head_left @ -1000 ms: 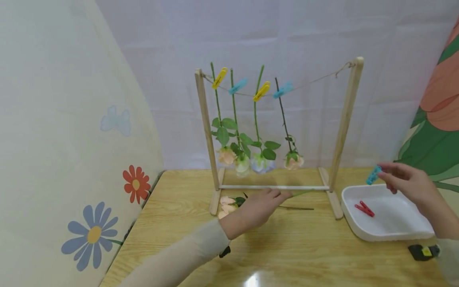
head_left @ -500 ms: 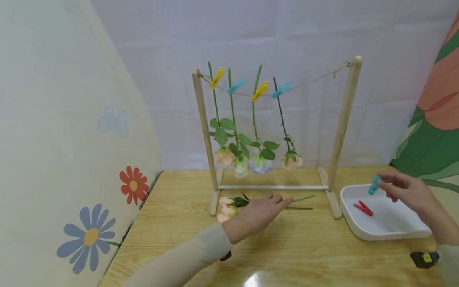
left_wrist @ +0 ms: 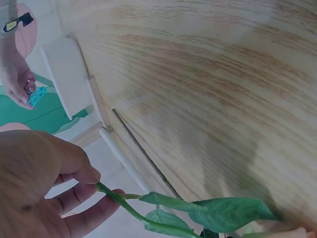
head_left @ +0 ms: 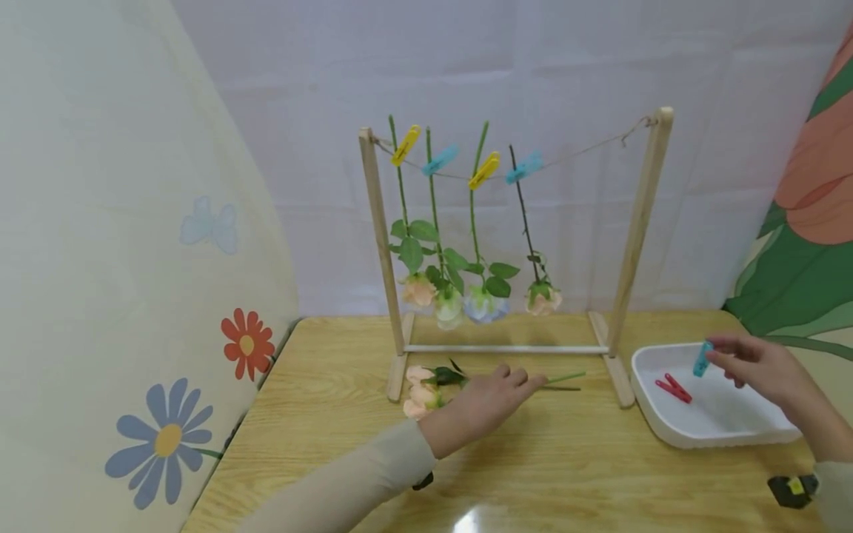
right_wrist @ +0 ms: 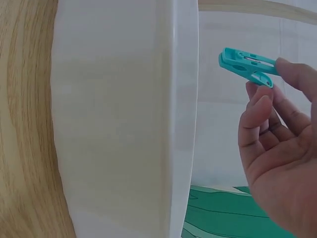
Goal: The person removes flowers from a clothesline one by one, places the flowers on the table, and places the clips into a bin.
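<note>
My left hand (head_left: pixel 485 403) pinches the green stem (left_wrist: pixel 133 210) of a peach rose between thumb and fingers, low over the table. Peach blossoms (head_left: pixel 421 400) lie to the left of this hand; which bloom belongs to the held stem is partly hidden. A second, dark stem (left_wrist: pixel 143 153) lies on the table beside it. Over the white tray, my right hand (head_left: pixel 756 363) pinches a blue clothespin (right_wrist: pixel 242 64) by its handle ends. Four-sided and shallow, the white tray (head_left: pixel 643 403) has a red clothespin (head_left: pixel 674 388) in it.
A wooden frame (head_left: pixel 640 244) stands behind my left hand, with a string (head_left: pixel 586 150) tied across its posts. Several roses hang head down from it by yellow and blue clothespins (head_left: pixel 525 168), mostly toward the left. A white bar (head_left: pixel 506 349) joins the feet.
My right hand has moved down toward the tray, and the blue clothespin has turned more upright. My left hand has lowered slightly with the stem, whose end now sits closer to the dark stem.
</note>
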Available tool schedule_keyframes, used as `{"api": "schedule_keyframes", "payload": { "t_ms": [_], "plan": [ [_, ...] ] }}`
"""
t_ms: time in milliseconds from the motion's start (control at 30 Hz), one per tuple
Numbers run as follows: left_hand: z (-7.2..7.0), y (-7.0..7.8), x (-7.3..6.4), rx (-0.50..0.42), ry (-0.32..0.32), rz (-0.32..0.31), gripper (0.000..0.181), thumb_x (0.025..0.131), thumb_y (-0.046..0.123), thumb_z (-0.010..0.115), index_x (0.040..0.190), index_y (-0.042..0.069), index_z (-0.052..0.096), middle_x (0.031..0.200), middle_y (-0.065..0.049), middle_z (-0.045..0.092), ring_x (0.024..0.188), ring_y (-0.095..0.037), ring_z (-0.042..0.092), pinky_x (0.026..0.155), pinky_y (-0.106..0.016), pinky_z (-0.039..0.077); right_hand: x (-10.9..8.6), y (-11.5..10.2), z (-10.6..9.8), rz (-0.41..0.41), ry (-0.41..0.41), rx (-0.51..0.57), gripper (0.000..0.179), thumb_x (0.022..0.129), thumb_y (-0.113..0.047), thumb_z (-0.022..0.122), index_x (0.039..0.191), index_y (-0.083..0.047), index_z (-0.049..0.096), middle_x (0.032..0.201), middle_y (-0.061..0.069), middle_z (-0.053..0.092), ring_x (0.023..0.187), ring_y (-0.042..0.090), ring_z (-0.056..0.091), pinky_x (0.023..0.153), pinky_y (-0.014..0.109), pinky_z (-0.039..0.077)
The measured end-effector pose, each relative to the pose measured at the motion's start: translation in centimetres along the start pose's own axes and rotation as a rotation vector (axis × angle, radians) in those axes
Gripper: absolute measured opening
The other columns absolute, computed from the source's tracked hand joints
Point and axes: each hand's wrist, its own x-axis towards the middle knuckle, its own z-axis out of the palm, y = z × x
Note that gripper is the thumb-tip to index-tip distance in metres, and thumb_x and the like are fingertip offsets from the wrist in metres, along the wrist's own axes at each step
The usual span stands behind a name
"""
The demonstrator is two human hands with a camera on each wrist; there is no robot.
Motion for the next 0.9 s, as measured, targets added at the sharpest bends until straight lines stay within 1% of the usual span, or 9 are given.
{"api": "schedule_keyframes", "payload": {
  "t_ms": [233,467,567,700,900],
  "plan": [
    [0.5,0.2,0.2,0.004,-0.001,0.0,0.072,0.094,0.0,0.068,0.155,0.024,0.037,0.12,0.004,0.059,0.093,-0.012,0.056,0.044,-0.014,0.034,0.0,0.9,0.0,0.027,-0.016,-0.008,0.065,0.105,-0.045,0.051,0.138,0.011,0.048,0.106,0.021,0.064,0.076,0.018,0.055,0.062,0.028,0.052],
    [1.0,0.4,0.2,-0.028,-0.021,0.005,0.071,0.097,0.003,0.066,0.157,0.025,0.035,0.123,0.005,0.059,0.093,-0.012,0.057,0.042,-0.016,0.034,0.1,1.7,-0.1,0.034,-0.035,-0.014,0.068,0.104,-0.045,0.052,0.139,0.013,0.047,0.106,0.02,0.066,0.077,0.017,0.055,0.061,0.027,0.053],
    [1.2,0.5,0.3,-0.019,-0.024,0.007,0.07,0.097,0.004,0.066,0.157,0.025,0.036,0.122,0.005,0.059,0.091,-0.012,0.056,0.042,-0.015,0.033,0.2,2.0,-0.2,0.038,-0.046,-0.025,0.069,0.104,-0.046,0.052,0.139,0.013,0.046,0.107,0.02,0.067,0.078,0.017,0.055,0.061,0.027,0.052],
    [1.5,0.6,0.4,-0.003,-0.024,0.008,0.068,0.097,0.005,0.067,0.155,0.024,0.039,0.121,0.005,0.059,0.089,-0.011,0.055,0.043,-0.015,0.033,0.2,2.4,-0.4,0.044,-0.049,-0.039,0.067,0.104,-0.043,0.053,0.138,0.015,0.046,0.108,0.023,0.066,0.076,0.016,0.055,0.06,0.027,0.052],
    [1.8,0.7,0.5,-0.012,-0.043,0.008,0.064,0.095,0.004,0.069,0.151,0.022,0.044,0.128,0.005,0.059,0.097,-0.013,0.059,0.047,-0.015,0.04,0.3,2.9,-0.5,0.044,-0.05,-0.069,0.062,0.104,-0.039,0.055,0.134,0.016,0.048,0.11,0.028,0.064,0.077,0.018,0.057,0.06,0.027,0.053]
  ]
}}
